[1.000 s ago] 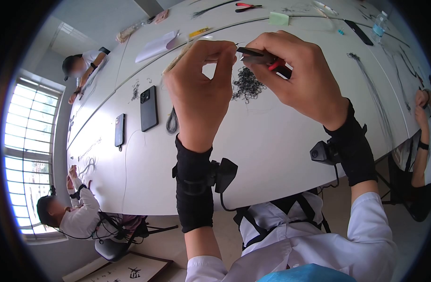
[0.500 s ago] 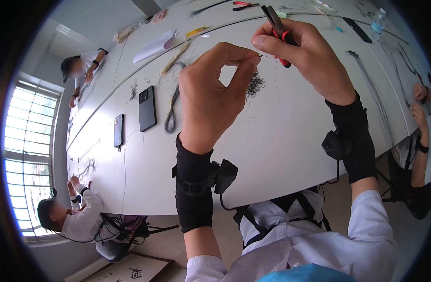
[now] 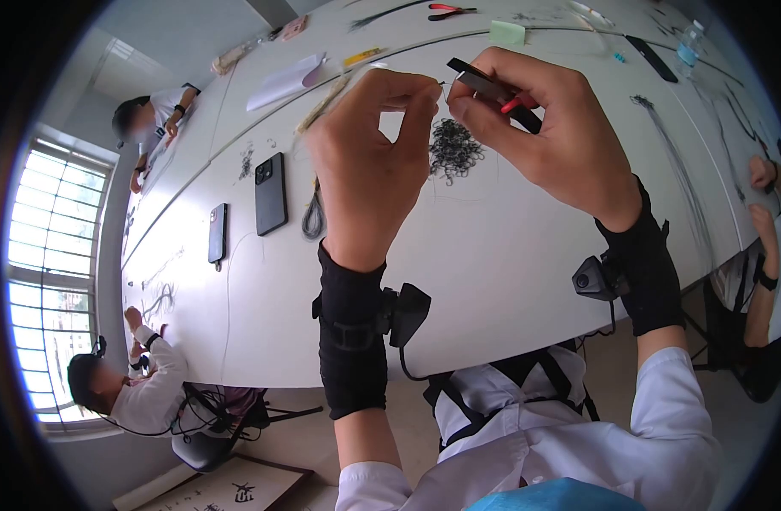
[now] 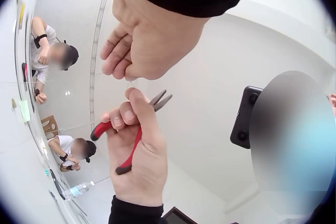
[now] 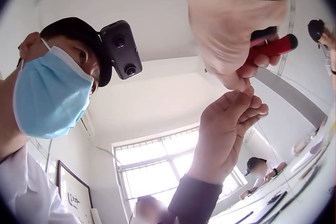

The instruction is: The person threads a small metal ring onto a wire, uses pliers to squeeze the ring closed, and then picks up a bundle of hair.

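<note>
My left hand [image 3: 365, 162] pinches a thin wire between thumb and forefinger, its dark tip just poking out past them. In the right wrist view, the fine wire [image 5: 269, 139] trails down from those fingers. My right hand [image 3: 561, 132] holds red-handled pliers [image 3: 484, 83] in its curled fingers. In the left wrist view, the jaws of the pliers stand apart with nothing between them. The right thumb and forefinger lie close to the left fingertips. Below the hands, a pile of small dark wire loops [image 3: 455, 153] lies on the white table [image 3: 459, 281].
Left of the hands lie two phones [image 3: 270, 194] and a coiled wire bundle [image 3: 313, 217]. Long wires [image 3: 671, 153] stretch along the right. Farther back are other pliers [image 3: 450, 11], a green paper [image 3: 507, 33] and a water bottle [image 3: 688, 47]. Other people sit around the table.
The right hand first drew back right with the pliers tipped upward, then returned toward the left fingertips, pliers pointing left. The left hand shifted right, then back left, still pinching the wire.
</note>
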`<state>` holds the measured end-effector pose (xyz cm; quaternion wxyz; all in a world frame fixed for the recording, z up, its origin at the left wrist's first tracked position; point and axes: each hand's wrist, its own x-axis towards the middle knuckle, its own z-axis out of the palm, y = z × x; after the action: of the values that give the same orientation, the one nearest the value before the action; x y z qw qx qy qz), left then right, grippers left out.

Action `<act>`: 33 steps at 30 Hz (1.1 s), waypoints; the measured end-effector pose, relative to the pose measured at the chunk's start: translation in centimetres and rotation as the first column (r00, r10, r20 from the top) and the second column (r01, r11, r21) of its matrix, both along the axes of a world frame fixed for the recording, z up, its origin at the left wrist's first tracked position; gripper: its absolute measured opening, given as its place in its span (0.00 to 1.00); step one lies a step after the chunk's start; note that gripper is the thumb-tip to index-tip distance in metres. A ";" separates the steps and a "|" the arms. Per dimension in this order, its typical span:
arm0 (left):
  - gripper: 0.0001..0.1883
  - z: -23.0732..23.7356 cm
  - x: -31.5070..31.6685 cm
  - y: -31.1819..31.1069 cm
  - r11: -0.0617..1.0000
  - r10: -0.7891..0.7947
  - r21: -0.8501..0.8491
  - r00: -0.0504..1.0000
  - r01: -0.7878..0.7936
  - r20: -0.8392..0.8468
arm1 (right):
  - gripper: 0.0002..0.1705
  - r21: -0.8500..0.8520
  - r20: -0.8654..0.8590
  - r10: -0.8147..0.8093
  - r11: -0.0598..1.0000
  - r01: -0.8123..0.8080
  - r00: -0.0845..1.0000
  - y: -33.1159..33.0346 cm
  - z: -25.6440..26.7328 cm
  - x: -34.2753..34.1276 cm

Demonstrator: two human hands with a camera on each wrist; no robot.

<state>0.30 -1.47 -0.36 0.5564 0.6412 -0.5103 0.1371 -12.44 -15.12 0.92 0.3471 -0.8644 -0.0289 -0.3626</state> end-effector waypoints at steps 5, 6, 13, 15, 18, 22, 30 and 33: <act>0.04 -0.1 -0.7 -0.3 0.997 -0.048 0.063 0.995 0.043 0.086 | 0.12 0.073 0.004 -0.005 0.997 0.005 1.000 -1.2 -0.2 0.2; 0.03 0.0 -0.9 -0.2 0.994 -0.062 0.090 0.996 0.056 0.062 | 0.13 0.105 -0.040 -0.016 0.994 0.020 0.999 -1.2 0.0 0.2; 0.04 0.3 -1.0 0.2 0.988 -0.130 0.071 0.989 0.135 -0.071 | 0.16 0.242 -0.075 0.022 0.970 -0.003 0.997 -2.6 -1.1 1.1; 0.04 0.2 -0.9 0.2 0.989 -0.142 0.029 0.985 0.145 -0.099 | 0.16 0.258 -0.120 0.035 0.966 -0.003 0.992 -2.3 -0.7 0.9; 0.03 0.2 -0.6 0.1 0.992 -0.123 -0.032 0.986 0.120 -0.117 | 0.13 0.254 -0.135 0.075 0.966 -0.039 0.988 -1.7 -0.9 0.8; 0.03 -0.2 0.2 -0.1 0.997 -0.061 -0.049 0.996 0.058 -0.060 | 0.10 0.080 -0.108 0.023 0.997 -0.014 0.994 -0.1 0.4 -0.3; 0.05 0.3 -1.1 0.1 0.985 -0.100 0.145 0.995 0.098 0.006 | 0.13 0.148 -0.082 -0.006 0.989 0.019 0.997 -1.1 0.7 0.0; 0.04 0.3 -1.2 0.2 0.986 -0.122 0.110 0.991 0.127 -0.046 | 0.17 0.210 -0.061 -0.001 0.978 0.014 0.998 -1.9 -0.3 0.8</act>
<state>-0.95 -1.30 -0.06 0.5365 0.6411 -0.5454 0.0605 -11.62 -17.02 0.61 0.4361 -0.8336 0.0234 -0.3383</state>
